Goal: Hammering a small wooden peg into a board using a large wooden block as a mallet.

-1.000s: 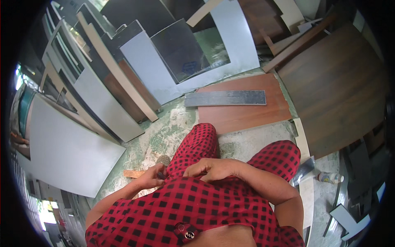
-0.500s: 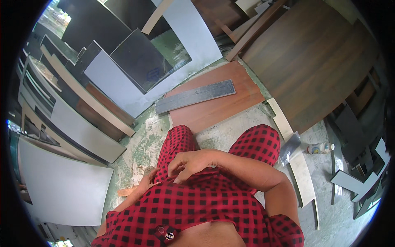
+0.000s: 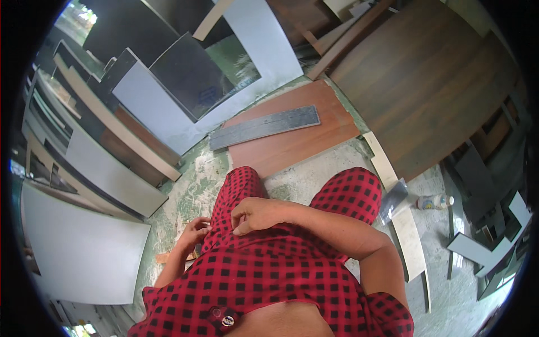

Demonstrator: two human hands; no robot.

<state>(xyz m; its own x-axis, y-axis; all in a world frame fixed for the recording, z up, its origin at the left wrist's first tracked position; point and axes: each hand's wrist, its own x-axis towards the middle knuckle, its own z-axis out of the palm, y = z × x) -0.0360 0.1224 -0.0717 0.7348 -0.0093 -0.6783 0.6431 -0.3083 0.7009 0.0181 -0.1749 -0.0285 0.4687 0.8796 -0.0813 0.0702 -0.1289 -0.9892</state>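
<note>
My right hand [image 3: 257,215] is over my lap above the red-and-black checked cloth of my clothes [image 3: 264,253]. Its fingers are curled toward the thumb; anything between them is hidden. Beside my thigh on the left is my left hand [image 3: 195,232], with its fingers loosely bent and apart and nothing visible in them. A small orange-brown piece [image 3: 163,258] lies on the floor by my left forearm. Beyond my knees, a narrow grey board [image 3: 266,128] rests across a flat reddish-brown wood panel [image 3: 292,151].
White and dark panels [image 3: 247,101] lean ahead. More boards [image 3: 112,168] stand at the left, near a white sheet [image 3: 84,241]. A large brown panel [image 3: 415,84] is at the right, with a pale strip [image 3: 407,241], a clear plastic bag [image 3: 394,199], a bottle [image 3: 433,202] and dark offcuts [image 3: 488,185].
My left hand has risen from low beside my thigh, showing more of its fingers. My right hand has lifted slightly, its thumb drawing in to the fingers. The view has shifted a little.
</note>
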